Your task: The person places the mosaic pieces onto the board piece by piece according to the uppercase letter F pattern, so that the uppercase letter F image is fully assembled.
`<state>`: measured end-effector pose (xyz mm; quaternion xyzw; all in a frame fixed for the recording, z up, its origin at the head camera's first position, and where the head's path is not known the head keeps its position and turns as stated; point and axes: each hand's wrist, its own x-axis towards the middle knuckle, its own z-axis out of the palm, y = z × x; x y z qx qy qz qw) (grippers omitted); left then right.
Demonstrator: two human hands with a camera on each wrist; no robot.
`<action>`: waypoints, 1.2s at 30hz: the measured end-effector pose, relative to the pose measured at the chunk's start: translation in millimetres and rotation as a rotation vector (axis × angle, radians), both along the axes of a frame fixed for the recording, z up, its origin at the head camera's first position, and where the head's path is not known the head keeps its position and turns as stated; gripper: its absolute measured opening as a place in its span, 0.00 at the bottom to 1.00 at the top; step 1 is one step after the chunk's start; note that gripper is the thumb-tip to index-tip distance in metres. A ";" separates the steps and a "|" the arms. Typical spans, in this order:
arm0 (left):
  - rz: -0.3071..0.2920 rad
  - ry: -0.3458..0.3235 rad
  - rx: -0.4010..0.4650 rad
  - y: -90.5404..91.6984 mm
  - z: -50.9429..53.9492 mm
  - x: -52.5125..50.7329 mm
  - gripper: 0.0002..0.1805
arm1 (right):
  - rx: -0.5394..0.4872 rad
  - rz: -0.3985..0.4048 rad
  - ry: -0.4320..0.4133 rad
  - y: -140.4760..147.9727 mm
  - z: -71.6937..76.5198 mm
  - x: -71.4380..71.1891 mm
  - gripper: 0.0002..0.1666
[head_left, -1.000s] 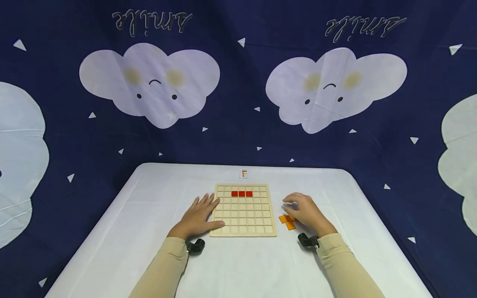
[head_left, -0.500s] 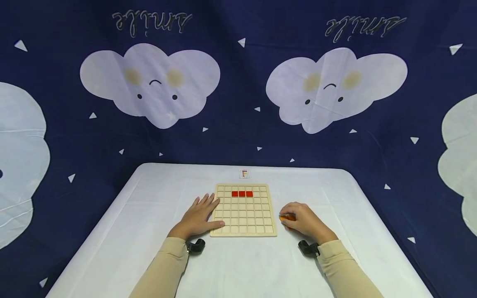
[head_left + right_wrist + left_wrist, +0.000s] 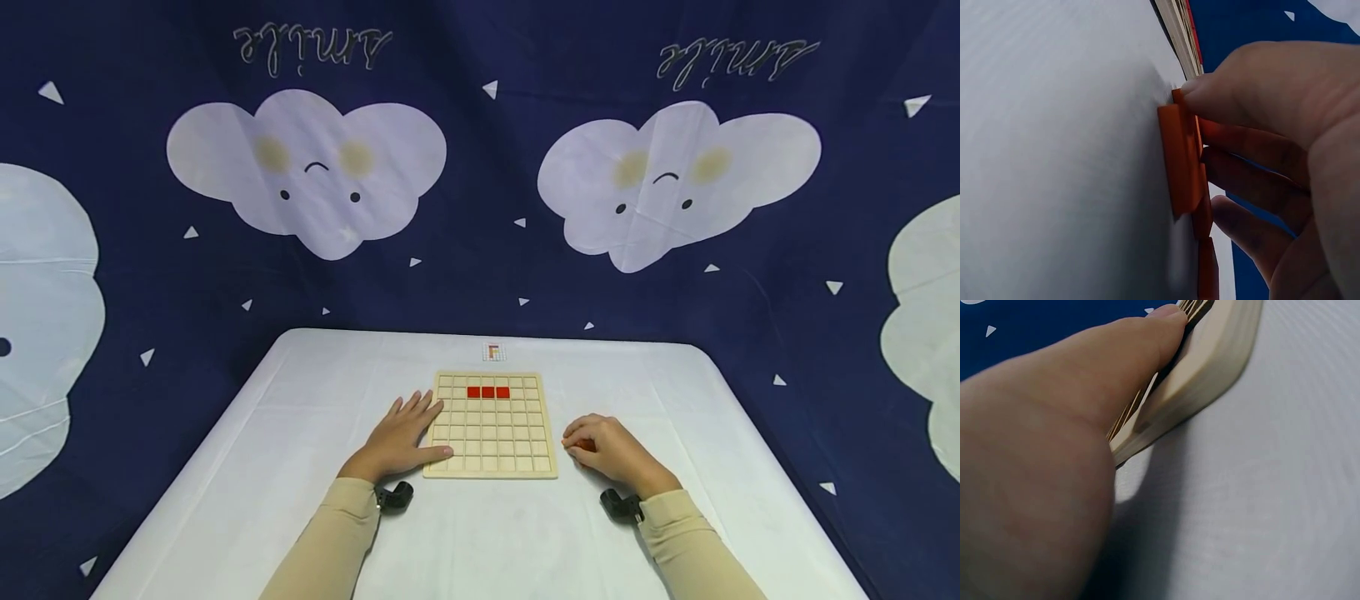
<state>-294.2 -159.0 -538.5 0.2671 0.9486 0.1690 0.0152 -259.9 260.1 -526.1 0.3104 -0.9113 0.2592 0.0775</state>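
The right hand (image 3: 611,450) has its thumb and fingers curled about a small cluster of orange tiles (image 3: 1179,162) and pinches one between thumb tip and fingers. Seen from the head, that hand hides nearly all of the cluster; the right wrist view shows several tiles close together, their exact number unclear. The left hand (image 3: 393,439) is spread flat with nothing in its grasp, lying across the left edge of the wooden board (image 3: 491,444), so part of that rim and some left-hand cells are covered.

The board lies between the hands, with the orange tiles just beside its right edge, off the grid. Three red tiles (image 3: 488,392) sit side by side in the second row from the far edge, in the middle three columns. Beyond the board, near the far edge of the white bench (image 3: 491,533), lies a small card (image 3: 493,352) with an F-shaped pattern. A black wrist camera (image 3: 619,505) hangs by each beige sleeve (image 3: 697,542). Behind the bench rises a dark blue backdrop (image 3: 495,175) with white clouds (image 3: 307,171).
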 end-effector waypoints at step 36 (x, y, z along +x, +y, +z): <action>-0.009 0.002 0.013 -0.7 2.8 2.1 0.56 | -0.090 -0.046 0.052 -0.7 0.2 -3.6 0.12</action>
